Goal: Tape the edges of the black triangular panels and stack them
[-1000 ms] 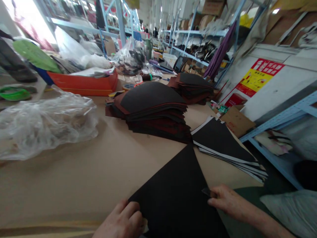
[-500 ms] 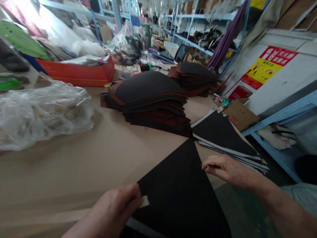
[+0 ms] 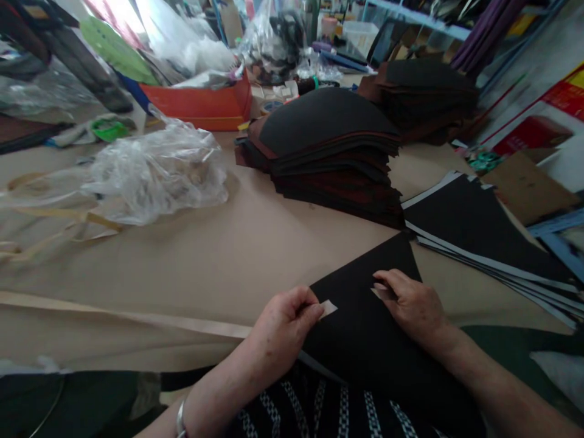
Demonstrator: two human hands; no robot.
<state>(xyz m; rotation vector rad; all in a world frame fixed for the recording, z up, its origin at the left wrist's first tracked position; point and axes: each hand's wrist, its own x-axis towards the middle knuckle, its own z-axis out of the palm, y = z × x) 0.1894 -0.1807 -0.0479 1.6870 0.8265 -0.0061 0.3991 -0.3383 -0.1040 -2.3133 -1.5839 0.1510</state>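
Note:
A large black sheet [image 3: 360, 328] lies at the table's front edge and reaches over my lap. Between the thumb and fingers of my left hand [image 3: 292, 322] is the end of a pale strip [image 3: 235, 329], its tip [image 3: 329, 308] poking out over the sheet. The strip trails left along the table. Over the sheet's right part, my right hand [image 3: 410, 301] is pinched closed, with a small pale piece [image 3: 378, 293] showing at its fingertips; what else it holds is too small to name.
Stacks of black and brown pieces [image 3: 328, 128] stand behind the sheet. Black pieces with grey edges [image 3: 483, 231] lie at right. Clear plastic [image 3: 159, 170] and a red box [image 3: 196, 106] are at left, a cardboard box [image 3: 529, 182] beyond the table's right side.
The view has turned left and down. My right hand has come inward over the sheet, nearer my left hand, and a pale piece now shows at its fingers.

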